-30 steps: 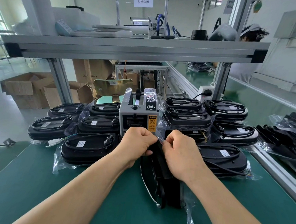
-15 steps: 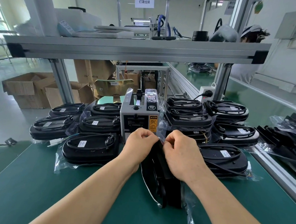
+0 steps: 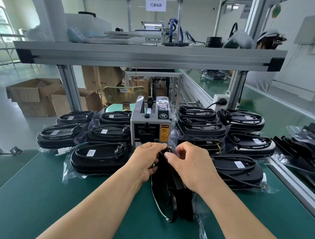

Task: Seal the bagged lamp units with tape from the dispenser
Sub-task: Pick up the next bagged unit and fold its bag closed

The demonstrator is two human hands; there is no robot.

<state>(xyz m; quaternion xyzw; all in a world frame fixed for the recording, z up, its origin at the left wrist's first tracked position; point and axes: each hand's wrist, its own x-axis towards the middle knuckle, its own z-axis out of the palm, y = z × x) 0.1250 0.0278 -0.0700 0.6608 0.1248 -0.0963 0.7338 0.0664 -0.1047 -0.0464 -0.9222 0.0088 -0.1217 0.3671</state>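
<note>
- My right hand (image 3: 190, 166) has slid its thumb toward my left hand (image 3: 147, 159); both hands' fingers (image 3: 155, 146) pinch the bag top.
- The bagged lamp unit (image 3: 169, 193) stands on edge on the tabletop (image 3: 39, 195), before the dispenser (image 3: 149, 126); I'm likely smoothing tape.

Both forearms outstretched, left hand (image 3: 147, 160) and right hand (image 3: 189, 167) close together, fingers curled.

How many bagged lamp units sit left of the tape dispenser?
5 lamp units: back left, back right, middle left, middle right, front. Others may be hidden underneath.
</note>
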